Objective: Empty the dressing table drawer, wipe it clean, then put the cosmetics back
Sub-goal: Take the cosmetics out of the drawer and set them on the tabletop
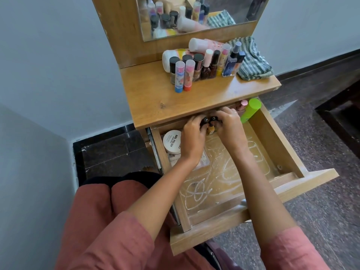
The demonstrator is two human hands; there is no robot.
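Clutching a bunch of small nail polish bottles (210,121) between them, the left hand (191,134) and right hand (229,126) meet at the back of the open drawer (214,236), just under the tabletop edge, fingers curled round the lot. I'd guess they are light, hard, slick glass that breaks if dropped, safest held by the bodies, not the caps. They show round black caps over amber glass, between a white jar (172,141) and a green tube (250,110).
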